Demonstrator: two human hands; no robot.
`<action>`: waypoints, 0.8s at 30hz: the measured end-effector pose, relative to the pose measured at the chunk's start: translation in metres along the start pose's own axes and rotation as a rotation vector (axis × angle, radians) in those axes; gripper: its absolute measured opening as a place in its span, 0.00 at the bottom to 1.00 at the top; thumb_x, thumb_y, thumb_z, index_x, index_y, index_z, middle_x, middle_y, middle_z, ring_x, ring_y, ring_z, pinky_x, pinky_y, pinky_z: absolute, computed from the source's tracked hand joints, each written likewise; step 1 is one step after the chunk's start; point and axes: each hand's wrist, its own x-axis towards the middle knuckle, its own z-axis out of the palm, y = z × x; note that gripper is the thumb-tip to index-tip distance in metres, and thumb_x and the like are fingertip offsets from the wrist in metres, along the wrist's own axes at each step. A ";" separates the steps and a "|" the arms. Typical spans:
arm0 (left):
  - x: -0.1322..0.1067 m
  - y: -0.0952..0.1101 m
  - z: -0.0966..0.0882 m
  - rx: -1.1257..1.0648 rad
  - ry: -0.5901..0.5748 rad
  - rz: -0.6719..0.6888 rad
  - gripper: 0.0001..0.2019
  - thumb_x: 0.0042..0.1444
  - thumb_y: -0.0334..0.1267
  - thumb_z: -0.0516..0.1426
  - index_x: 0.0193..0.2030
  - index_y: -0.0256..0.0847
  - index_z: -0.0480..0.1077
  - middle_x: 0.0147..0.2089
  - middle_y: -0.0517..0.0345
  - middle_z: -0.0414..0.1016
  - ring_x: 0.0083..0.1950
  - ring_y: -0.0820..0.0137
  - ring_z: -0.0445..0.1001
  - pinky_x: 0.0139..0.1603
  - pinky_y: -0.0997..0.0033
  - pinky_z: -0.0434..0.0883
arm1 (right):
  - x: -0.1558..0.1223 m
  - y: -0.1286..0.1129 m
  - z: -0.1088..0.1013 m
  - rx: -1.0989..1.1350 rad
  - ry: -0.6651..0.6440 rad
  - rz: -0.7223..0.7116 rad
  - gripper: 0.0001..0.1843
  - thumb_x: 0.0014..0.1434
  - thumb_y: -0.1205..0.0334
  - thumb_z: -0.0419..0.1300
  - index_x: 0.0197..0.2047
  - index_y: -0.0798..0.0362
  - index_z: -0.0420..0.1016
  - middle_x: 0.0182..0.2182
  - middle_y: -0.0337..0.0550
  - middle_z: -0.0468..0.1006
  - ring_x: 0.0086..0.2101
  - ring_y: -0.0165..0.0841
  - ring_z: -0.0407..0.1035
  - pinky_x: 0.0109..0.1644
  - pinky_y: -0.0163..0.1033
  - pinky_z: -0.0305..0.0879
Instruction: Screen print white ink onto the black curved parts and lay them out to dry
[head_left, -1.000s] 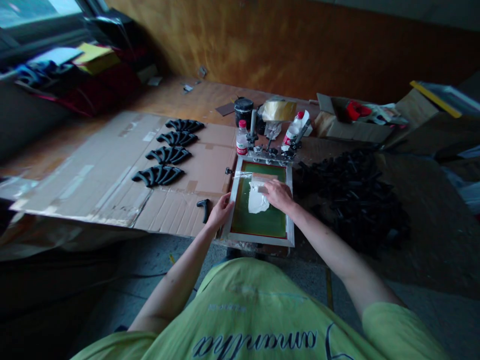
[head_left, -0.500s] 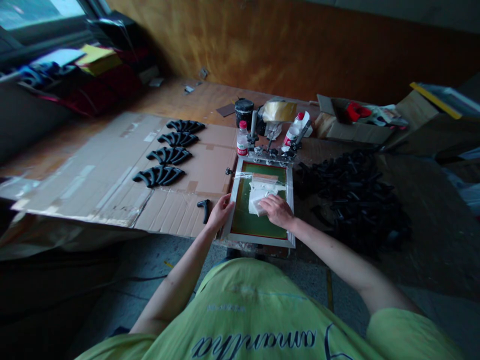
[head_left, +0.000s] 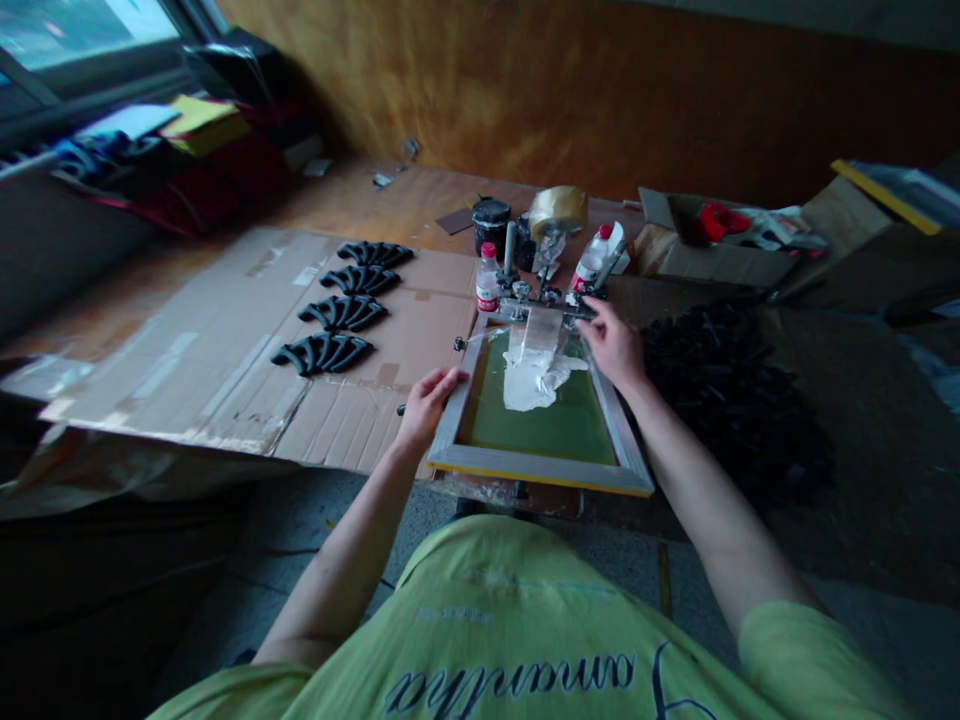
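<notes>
A silk-screen frame [head_left: 448,425] with a green mesh [head_left: 502,430] is tilted, its front edge raised off the table. My left hand [head_left: 430,402] is closed on its left side rail, thumb on top. White ink [head_left: 529,380] lies in a patch on the mesh. Against the far end of the mesh rests a squeegee [head_left: 544,325]. My right hand [head_left: 613,342] is beside the frame's far right corner, near the hinge clamp [head_left: 555,300], fingers apart and nothing visible in them. Mostly hidden behind my left hand is a black curved handle [head_left: 402,409].
Rows of black curved handles [head_left: 345,312] lie on cardboard [head_left: 225,330] to the left. A dark heap of such parts [head_left: 735,400] is on the right. Behind the clamp stand bottles [head_left: 487,280], a black tub [head_left: 491,225] and a tape roll [head_left: 559,210]. An open carton [head_left: 705,260] sits further right.
The frame's front edge has risen. My right hand has let go of the squeegee, now at the far end of the mesh, and moved to the far right corner.
</notes>
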 end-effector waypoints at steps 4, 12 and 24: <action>0.019 0.047 0.021 -0.090 0.081 0.275 0.22 0.60 0.58 0.52 0.42 0.40 0.74 0.37 0.54 0.76 0.36 0.70 0.75 0.34 0.74 0.72 | -0.035 0.049 -0.006 -0.060 -0.074 0.229 0.21 0.66 0.48 0.50 0.46 0.55 0.75 0.37 0.49 0.78 0.38 0.39 0.72 0.46 0.50 0.69; 0.035 0.061 0.053 -0.261 0.103 0.234 0.25 0.61 0.62 0.50 0.53 0.44 0.66 0.44 0.52 0.79 0.43 0.68 0.79 0.33 0.74 0.74 | -0.125 0.014 0.072 -0.272 -0.413 -0.018 0.09 0.62 0.55 0.60 0.34 0.52 0.71 0.38 0.52 0.76 0.44 0.42 0.70 0.49 0.45 0.66; -0.025 -0.059 0.038 -0.141 -0.042 -0.435 0.22 0.58 0.60 0.54 0.42 0.40 0.65 0.41 0.49 0.79 0.33 0.67 0.79 0.33 0.69 0.74 | -0.151 -0.022 0.045 0.037 -0.297 -0.273 0.11 0.67 0.57 0.55 0.36 0.48 0.77 0.46 0.47 0.77 0.48 0.39 0.69 0.55 0.46 0.65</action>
